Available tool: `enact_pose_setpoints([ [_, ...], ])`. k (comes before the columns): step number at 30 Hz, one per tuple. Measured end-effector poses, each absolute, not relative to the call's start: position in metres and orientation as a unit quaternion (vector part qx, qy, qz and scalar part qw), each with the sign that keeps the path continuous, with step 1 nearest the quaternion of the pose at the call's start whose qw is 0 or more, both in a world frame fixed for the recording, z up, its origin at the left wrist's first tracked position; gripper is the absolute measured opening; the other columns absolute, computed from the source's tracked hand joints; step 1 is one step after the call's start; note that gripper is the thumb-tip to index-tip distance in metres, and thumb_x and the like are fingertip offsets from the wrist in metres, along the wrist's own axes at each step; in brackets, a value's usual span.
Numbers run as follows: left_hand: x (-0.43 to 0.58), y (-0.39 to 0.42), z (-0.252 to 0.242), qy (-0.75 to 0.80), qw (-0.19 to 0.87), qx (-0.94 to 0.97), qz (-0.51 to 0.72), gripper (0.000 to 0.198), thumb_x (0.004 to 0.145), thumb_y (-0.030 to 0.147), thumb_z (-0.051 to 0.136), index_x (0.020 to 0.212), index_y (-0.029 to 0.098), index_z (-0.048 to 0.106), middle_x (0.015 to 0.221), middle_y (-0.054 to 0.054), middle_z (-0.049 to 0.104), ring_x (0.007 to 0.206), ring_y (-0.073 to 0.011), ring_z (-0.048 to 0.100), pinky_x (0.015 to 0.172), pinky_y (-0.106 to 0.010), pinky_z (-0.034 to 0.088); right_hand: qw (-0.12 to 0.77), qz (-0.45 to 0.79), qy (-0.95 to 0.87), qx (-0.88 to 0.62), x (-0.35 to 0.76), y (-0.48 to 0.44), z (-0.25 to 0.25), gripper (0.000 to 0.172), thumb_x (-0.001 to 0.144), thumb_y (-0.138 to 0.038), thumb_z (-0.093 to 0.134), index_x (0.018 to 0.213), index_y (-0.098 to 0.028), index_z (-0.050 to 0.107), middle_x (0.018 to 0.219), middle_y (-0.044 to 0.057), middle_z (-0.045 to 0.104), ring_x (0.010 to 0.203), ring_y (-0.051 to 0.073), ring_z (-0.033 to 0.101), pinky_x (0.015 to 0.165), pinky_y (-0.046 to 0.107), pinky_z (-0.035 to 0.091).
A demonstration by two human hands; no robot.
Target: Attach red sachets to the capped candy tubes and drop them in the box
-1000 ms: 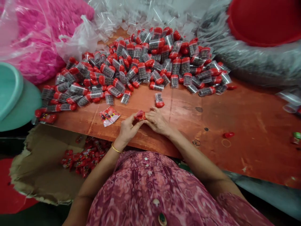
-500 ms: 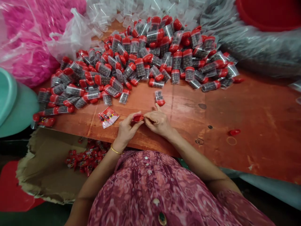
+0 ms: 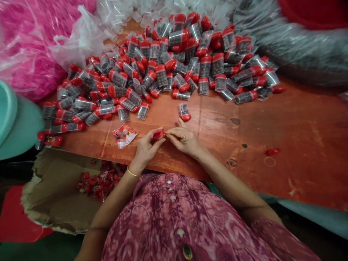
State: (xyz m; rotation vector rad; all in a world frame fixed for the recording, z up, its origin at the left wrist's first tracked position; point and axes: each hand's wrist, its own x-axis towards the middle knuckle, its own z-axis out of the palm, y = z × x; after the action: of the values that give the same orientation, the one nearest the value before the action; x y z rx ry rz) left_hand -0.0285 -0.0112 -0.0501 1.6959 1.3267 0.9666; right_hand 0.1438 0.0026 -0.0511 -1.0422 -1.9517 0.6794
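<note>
My left hand [image 3: 146, 148] and my right hand [image 3: 185, 139] meet near the front edge of the reddish wooden table [image 3: 285, 119]. Both pinch one small red-capped vial in a red wrapper [image 3: 158, 134] between their fingertips. A single clear vial with a red cap [image 3: 185, 111] lies just beyond my right hand. A flat red printed wrapper [image 3: 124, 135] lies on the table left of my left hand. A big heap of red-capped clear vials [image 3: 168, 69] spreads across the table beyond my hands.
A cardboard box [image 3: 51, 195] with wrapped red vials [image 3: 99, 179] sits below the table at my left. Pink-filled plastic bags [image 3: 29, 43], a teal tub [image 3: 16, 123], empty clear vials [image 3: 127, 14], a silvery bag [image 3: 301, 54] and a loose red cap [image 3: 272, 151] surround the heap.
My hands stay together on the small red piece and turn it slightly between the fingers. The view has tilted a little, so the heap sits higher in the picture.
</note>
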Motion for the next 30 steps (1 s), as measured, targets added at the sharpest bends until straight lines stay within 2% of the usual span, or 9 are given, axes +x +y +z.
enact_pose_setpoints([
  [8,-0.027,-0.011,-0.048,0.522,0.323,0.693,0.379,0.032,0.080,0.036,0.060,0.104,0.015,0.061,0.101,-0.008,0.071,0.091,-0.0174,0.067,0.082,-0.028,0.051,0.380,0.184,-0.809,-0.410,0.140,0.007,-0.045,0.017,0.084,-0.016,0.045,0.071,-0.020,0.057,0.059,-0.004,0.059,0.053,0.010,0.053,0.110,0.055,0.022],
  [14,-0.028,-0.010,-0.051,0.515,0.300,0.714,0.368,0.029,0.083,0.035,0.054,0.103,0.015,0.060,0.100,-0.008,0.071,0.089,-0.0164,0.067,0.080,-0.027,0.051,0.392,0.201,-0.797,-0.413,0.134,0.011,-0.044,0.015,0.079,-0.013,0.045,0.071,-0.019,0.057,0.058,-0.005,0.057,0.050,0.008,0.048,0.104,0.051,0.033],
  [18,-0.029,-0.013,-0.056,0.522,0.296,0.722,0.343,0.030,0.085,0.036,0.050,0.104,0.015,0.060,0.109,-0.011,0.068,0.101,-0.0199,0.064,0.089,-0.033,0.049,0.375,0.232,-0.797,-0.413,0.133,0.010,-0.054,0.018,0.078,-0.013,0.045,0.063,-0.019,0.053,0.054,-0.005,0.053,0.048,0.007,0.045,0.099,0.046,0.040],
  [20,-0.029,-0.015,-0.058,0.519,0.284,0.740,0.321,0.027,0.086,0.035,0.049,0.102,0.016,0.061,0.117,-0.012,0.065,0.114,-0.0228,0.057,0.100,-0.042,0.040,0.353,0.248,-0.801,-0.415,0.135,0.010,-0.060,0.019,0.078,-0.014,0.045,0.061,-0.019,0.052,0.053,-0.005,0.052,0.048,0.008,0.045,0.099,0.045,0.040],
  [22,-0.029,-0.015,-0.060,0.525,0.267,0.750,0.301,0.024,0.086,0.034,0.049,0.098,0.017,0.062,0.120,-0.012,0.063,0.120,-0.0248,0.052,0.107,-0.052,0.027,0.350,0.266,-0.795,-0.419,0.138,0.010,-0.062,0.017,0.079,-0.016,0.045,0.066,-0.018,0.055,0.058,-0.004,0.056,0.052,0.009,0.049,0.100,0.047,0.037],
  [24,-0.030,-0.015,-0.062,0.543,0.248,0.750,0.284,0.023,0.086,0.033,0.051,0.099,0.019,0.062,0.120,-0.011,0.063,0.122,-0.0259,0.050,0.109,-0.057,0.019,0.363,0.278,-0.783,-0.422,0.142,0.010,-0.061,0.011,0.079,-0.019,0.049,0.083,-0.017,0.059,0.070,-0.001,0.062,0.062,0.012,0.055,0.101,0.050,0.035],
  [27,-0.032,-0.013,-0.064,0.562,0.219,0.755,0.257,0.030,0.084,0.034,0.053,0.109,0.019,0.060,0.121,-0.011,0.063,0.128,-0.0270,0.042,0.109,-0.059,0.016,0.370,0.289,-0.791,-0.392,0.146,0.011,-0.056,0.038,0.076,-0.027,0.060,0.112,-0.016,0.055,0.092,0.006,0.065,0.079,0.018,0.059,0.099,0.050,0.036],
  [28,-0.033,-0.013,-0.064,0.565,0.210,0.758,0.249,0.033,0.084,0.035,0.053,0.112,0.020,0.059,0.122,-0.011,0.062,0.130,-0.0271,0.040,0.109,-0.059,0.016,0.365,0.292,-0.799,-0.378,0.146,0.011,-0.056,0.040,0.077,-0.029,0.061,0.116,-0.017,0.054,0.097,0.008,0.065,0.083,0.019,0.059,0.098,0.048,0.037],
  [30,-0.034,-0.013,-0.066,0.566,0.194,0.765,0.238,0.037,0.084,0.036,0.053,0.117,0.021,0.057,0.123,-0.010,0.061,0.131,-0.0270,0.039,0.109,-0.059,0.018,0.354,0.297,-0.810,-0.362,0.144,0.012,-0.057,0.030,0.083,-0.030,0.057,0.111,-0.021,0.059,0.099,0.007,0.065,0.089,0.018,0.059,0.097,0.045,0.038],
])
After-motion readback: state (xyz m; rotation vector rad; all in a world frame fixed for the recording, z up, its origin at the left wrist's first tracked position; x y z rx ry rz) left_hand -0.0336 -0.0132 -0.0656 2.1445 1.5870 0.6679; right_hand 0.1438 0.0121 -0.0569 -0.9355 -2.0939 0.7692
